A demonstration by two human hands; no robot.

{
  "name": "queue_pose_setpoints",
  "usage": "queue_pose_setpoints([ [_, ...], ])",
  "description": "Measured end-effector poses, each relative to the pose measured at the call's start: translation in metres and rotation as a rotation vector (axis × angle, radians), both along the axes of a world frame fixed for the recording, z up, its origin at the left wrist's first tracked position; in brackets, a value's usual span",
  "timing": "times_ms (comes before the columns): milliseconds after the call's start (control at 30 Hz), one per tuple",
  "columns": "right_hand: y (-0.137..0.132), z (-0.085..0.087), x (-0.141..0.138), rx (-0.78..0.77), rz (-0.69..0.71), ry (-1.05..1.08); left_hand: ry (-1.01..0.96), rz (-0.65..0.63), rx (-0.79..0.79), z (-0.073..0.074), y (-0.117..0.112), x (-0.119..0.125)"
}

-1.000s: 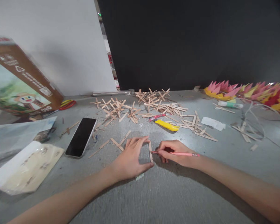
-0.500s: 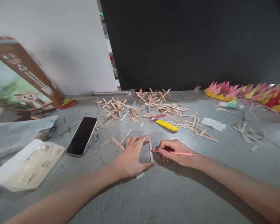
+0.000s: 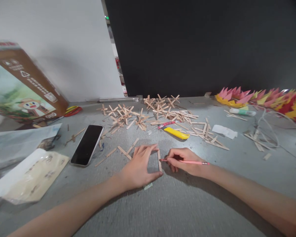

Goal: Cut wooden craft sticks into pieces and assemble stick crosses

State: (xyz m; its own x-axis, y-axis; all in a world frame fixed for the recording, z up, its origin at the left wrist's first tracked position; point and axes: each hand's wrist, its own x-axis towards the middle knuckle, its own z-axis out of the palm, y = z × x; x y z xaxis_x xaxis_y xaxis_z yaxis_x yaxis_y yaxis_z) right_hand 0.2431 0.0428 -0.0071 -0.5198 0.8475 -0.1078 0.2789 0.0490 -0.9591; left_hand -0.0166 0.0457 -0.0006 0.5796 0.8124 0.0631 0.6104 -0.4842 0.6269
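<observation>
A flat wooden craft stick (image 3: 159, 161) lies upright in view on the grey table, between my two hands. My left hand (image 3: 139, 166) grips it by its two ends, thumb at the near end and fingertips at the far end. Pinched in my right hand (image 3: 184, 160) is a pink pencil (image 3: 193, 162), its tip touching the middle of the stick. Beyond my left hand lie some loose craft sticks (image 3: 124, 152), two of them meeting at an angle. A small pale green scrap (image 3: 148, 186) sits under the left wrist side.
Crossed craft sticks (image 3: 123, 115) are heaped at the back, with a yellow utility knife (image 3: 177, 133) in front. To the left are a phone (image 3: 87, 144), a plastic packet (image 3: 37, 174) and a brown box (image 3: 27, 89). Folded paper pieces (image 3: 234, 97) and a glue stick (image 3: 242, 112) lie right.
The view has shifted very slightly. Both hands, the craft stick and the pencil keep practically the same places.
</observation>
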Motion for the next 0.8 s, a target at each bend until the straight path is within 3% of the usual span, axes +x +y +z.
queue_pose_setpoints([
  [800,0.0012,-0.0032,0.0017,-0.016,0.029,0.033,-0.076,0.002,0.050,0.0055,-0.0007,-0.0010],
])
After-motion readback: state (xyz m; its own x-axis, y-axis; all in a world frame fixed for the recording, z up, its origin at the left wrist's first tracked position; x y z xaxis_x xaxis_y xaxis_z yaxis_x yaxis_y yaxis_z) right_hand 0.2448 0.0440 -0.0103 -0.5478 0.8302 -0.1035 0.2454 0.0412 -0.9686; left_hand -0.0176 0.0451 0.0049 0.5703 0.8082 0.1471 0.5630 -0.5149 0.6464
